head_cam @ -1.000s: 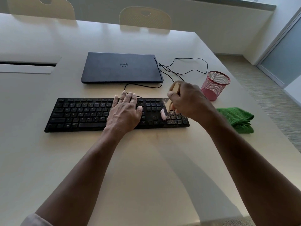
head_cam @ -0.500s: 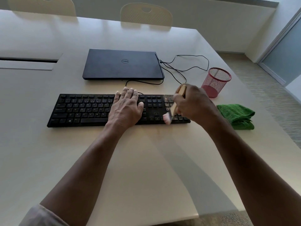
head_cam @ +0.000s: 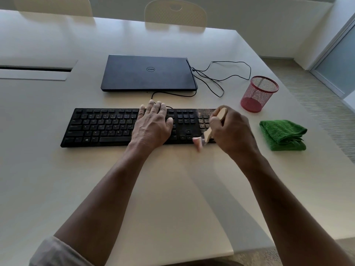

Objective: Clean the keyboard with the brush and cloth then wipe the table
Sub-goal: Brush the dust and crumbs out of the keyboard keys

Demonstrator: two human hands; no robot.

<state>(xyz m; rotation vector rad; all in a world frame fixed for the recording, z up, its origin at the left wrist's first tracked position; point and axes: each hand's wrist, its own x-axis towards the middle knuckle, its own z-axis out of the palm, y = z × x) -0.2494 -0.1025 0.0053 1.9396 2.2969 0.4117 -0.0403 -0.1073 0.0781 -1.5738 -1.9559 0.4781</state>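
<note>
Red mesh cup point(head_cam: 259, 94): upright | contents: none visible | beside green cloth point(head_cam: 282, 135)

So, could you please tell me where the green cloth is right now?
In the head view the green cloth lies folded on the table, right of the keyboard, in front of the red mesh cup.

"DELL" on the laptop lid point(head_cam: 148, 73)

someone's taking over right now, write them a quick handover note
Left hand rests flat on the middle of the keyboard, steadying it.
Right hand grips the brush, bristles at the keyboard's front edge by the number pad.
Green cloth lies folded, untouched, on the table to the right.
Done: brushing under way; specks remain on the number pad.
Left: finish brushing, cloth-wipe keyboard, wipe table.
</note>
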